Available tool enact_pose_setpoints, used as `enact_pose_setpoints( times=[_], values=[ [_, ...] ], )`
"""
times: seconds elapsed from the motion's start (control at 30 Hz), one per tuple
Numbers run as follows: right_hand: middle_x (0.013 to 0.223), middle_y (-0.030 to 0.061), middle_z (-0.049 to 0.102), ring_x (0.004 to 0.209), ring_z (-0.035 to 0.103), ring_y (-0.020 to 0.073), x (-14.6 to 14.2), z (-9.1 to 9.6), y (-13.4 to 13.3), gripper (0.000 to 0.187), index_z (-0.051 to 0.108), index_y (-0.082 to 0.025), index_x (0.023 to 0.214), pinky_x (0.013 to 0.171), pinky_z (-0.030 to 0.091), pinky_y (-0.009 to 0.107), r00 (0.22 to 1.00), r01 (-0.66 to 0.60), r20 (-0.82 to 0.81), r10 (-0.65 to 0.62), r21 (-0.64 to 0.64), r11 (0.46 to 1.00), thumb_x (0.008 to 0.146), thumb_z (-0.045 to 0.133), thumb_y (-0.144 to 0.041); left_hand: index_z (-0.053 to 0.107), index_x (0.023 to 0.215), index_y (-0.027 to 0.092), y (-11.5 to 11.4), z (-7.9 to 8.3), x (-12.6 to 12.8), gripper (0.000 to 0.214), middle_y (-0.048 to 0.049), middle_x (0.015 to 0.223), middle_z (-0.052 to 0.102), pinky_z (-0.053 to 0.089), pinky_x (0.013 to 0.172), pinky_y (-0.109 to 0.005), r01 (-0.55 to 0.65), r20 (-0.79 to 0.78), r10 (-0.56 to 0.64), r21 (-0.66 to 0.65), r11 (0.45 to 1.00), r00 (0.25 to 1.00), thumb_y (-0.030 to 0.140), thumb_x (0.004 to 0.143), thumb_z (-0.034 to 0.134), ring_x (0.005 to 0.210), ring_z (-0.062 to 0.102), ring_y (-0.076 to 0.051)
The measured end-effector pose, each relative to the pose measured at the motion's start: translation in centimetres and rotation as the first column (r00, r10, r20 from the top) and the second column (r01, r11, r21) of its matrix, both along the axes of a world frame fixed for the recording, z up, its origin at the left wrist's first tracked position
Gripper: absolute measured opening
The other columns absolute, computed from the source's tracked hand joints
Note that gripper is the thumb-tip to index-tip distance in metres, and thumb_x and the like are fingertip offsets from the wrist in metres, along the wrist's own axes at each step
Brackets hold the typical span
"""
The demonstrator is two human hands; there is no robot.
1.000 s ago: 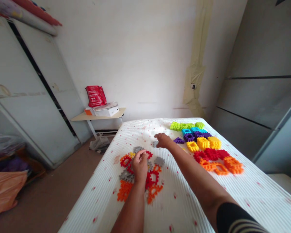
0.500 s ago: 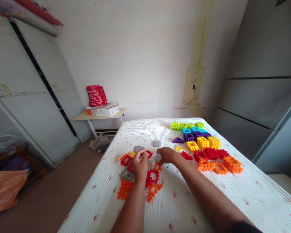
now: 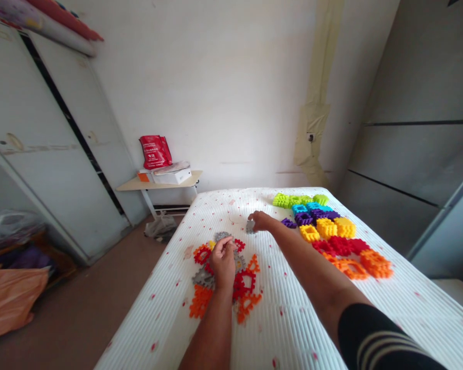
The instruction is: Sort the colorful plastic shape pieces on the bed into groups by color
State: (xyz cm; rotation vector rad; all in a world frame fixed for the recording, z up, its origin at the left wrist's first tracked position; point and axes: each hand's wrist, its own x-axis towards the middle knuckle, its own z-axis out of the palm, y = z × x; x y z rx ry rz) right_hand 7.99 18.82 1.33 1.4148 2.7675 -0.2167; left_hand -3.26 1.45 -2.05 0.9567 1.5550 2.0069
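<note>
On a white bed [image 3: 285, 324] lies a loose pile of red, orange and grey toothed plastic tiles [image 3: 242, 285]. My left hand [image 3: 223, 261] rests on that pile with its fingers pinched on a grey tile. My right hand [image 3: 261, 221] is stretched farther out, fingers closed on a small grey tile [image 3: 250, 226] just above the sheet. To the right, sorted blocks stand in coloured rows: green [image 3: 299, 200], blue and purple [image 3: 312, 213], yellow [image 3: 326, 228], red [image 3: 337, 245], orange [image 3: 360, 265].
A small side table [image 3: 158, 184] with a red bag [image 3: 155, 151] and a white box stands against the back wall. Grey wardrobe doors [image 3: 42, 154] line the left. An orange bag [image 3: 7, 300] lies on the floor at left. A grey panelled wall [image 3: 420, 128] borders the right.
My right hand went from the pile, where it picked up a grey tile, back out to the spot beyond it. The left hand stayed on the pile.
</note>
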Motion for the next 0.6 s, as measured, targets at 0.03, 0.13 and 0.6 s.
enact_pose_setpoints(
  times=[0.03,0.13,0.6],
  values=[
    [0.121,0.008,0.056,0.107,0.054,0.0248,-0.08,-0.09,0.06,0.062,0.057,-0.025,0.12,0.08,0.046,0.027,1.0,0.001,0.002,-0.001,-0.008,1.0,0.06,0.073,-0.023,0.066,0.082,0.014,0.03,-0.08,-0.03,0.027,-0.0018,0.06,0.063,0.046,0.059,-0.026,0.0,0.002,0.0,0.002,1.0,1.0,0.034,0.068,0.055,0.06,0.06,-0.015],
    [0.121,0.0073,0.056,0.108,0.054,0.0256,-0.17,-0.11,0.12,0.063,0.057,-0.027,0.119,0.08,0.046,0.029,1.0,0.007,0.011,-0.007,-0.032,0.999,0.059,0.074,-0.023,0.066,0.082,0.014,0.04,-0.13,-0.04,0.027,-0.0014,0.059,0.062,0.046,0.058,-0.026,-0.005,0.01,0.005,0.001,1.0,1.0,0.034,0.067,0.056,0.058,0.06,-0.014],
    [0.121,0.0063,0.057,0.114,0.05,0.0294,-0.55,-0.1,-0.12,0.064,0.054,-0.031,0.12,0.088,0.041,0.046,0.998,0.041,0.044,-0.037,-0.099,0.994,0.059,0.071,-0.023,0.067,0.08,0.014,0.0,0.01,0.01,0.025,-0.002,0.059,0.064,0.048,0.058,-0.026,-0.014,-0.016,0.014,0.008,1.0,1.0,0.033,0.068,0.057,0.058,0.06,-0.015]
  ],
)
